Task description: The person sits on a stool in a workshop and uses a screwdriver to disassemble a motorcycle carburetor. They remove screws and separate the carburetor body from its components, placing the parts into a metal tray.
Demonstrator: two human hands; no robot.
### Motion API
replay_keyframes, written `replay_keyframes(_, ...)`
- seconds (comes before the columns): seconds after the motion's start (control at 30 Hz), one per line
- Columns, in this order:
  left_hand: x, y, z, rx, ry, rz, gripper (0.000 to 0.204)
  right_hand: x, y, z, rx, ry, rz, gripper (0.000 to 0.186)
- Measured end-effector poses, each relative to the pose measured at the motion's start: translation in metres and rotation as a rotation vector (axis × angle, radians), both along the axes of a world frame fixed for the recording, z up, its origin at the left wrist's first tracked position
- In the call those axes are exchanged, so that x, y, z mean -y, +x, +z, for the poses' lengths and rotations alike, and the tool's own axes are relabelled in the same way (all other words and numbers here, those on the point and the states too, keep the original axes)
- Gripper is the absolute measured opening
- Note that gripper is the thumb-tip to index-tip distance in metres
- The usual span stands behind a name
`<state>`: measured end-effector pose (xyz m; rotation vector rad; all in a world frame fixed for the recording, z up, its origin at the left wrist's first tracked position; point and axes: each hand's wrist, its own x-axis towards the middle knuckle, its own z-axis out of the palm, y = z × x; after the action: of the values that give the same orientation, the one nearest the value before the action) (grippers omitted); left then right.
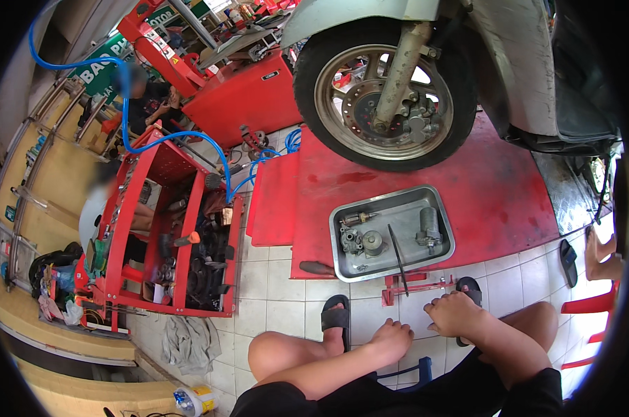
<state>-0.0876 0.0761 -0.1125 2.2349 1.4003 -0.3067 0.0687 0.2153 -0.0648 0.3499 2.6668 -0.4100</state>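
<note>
Hands: left hand (392, 338) rests empty on the left knee at about 6 o'clock, fingers loosely together and curled down; right hand (455, 312) sits just to its right, fingers bunched in a loose fist, nothing visibly held, hanging over the white tiled floor (272, 278).
Nearest thing: rectangular shiny steel tray (342, 267) lies just above both hands, at 12 o'clock from them, on the edge of the red metal lift platform (495, 187).
Tray axis: its long side runs left to right, tilted slightly up toward 2 o'clock.
Tray contents: small grey cylindrical motor (430, 226) at the right end, standing roughly along 12 to 6; cluster of grey metal engine parts (361, 242) at the left end; thin dark rod (397, 251) lying across the middle, long axis from 11 down to 5, lower tip over the tray's near rim.
Below tray: red metal bracket (412, 286) flat on the tiles, between tray and right hand, long axis left to right.
Feet: black slide sandal (335, 316) on the left foot, toe pointing to 12 o'clock.
Above tray: scooter front wheel with silver spoked rim and black tyre (384, 90) standing on the platform at 12 o'clock.
Left side: red open tool cart (179, 236) at 9 o'clock, full of dark tools, with a blue coiled air hose (189, 135) draped over it.
Floor near cart: crumpled grey rag (189, 342) at 7 o'clock.
</note>
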Motion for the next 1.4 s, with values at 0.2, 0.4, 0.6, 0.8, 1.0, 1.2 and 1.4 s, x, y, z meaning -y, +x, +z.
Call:
replay_keyframes(0.2, 0.007, -0.002, -0.003, -0.011, -0.064, -0.001, 0.041, 0.004, 0.001, 0.006, 0.03, -0.025, -0.018, 0.037)
replay_keyframes(0.4, -0.004, -0.001, 0.004, -0.029, -0.177, -0.033, 0.053, 0.005, 0.004, 0.003, 0.064, -0.074, -0.096, 0.035)
replay_keyframes(0.6, -0.019, -0.015, 0.017, -0.106, -0.151, -0.021, 0.058, -0.002, -0.001, -0.021, 0.022, -0.057, -0.109, 0.027)
replay_keyframes(0.8, -0.03, -0.026, 0.027, -0.163, -0.124, 0.024, 0.057, -0.002, 0.002, -0.006, 0.09, -0.08, -0.125, 0.041)
replay_keyframes(1.0, -0.035, -0.032, 0.03, -0.114, -0.051, 0.109, 0.056, -0.002, 0.002, -0.007, 0.098, -0.078, -0.12, 0.04)
replay_keyframes(1.2, -0.046, -0.047, 0.059, -0.027, 0.119, 0.356, 0.046, -0.009, -0.002, -0.005, 0.038, -0.076, -0.166, 0.032)
replay_keyframes(1.4, -0.05, -0.047, 0.048, -0.057, 0.108, 0.301, 0.052, -0.007, 0.011, -0.001, 0.004, 0.004, -0.13, 0.036)
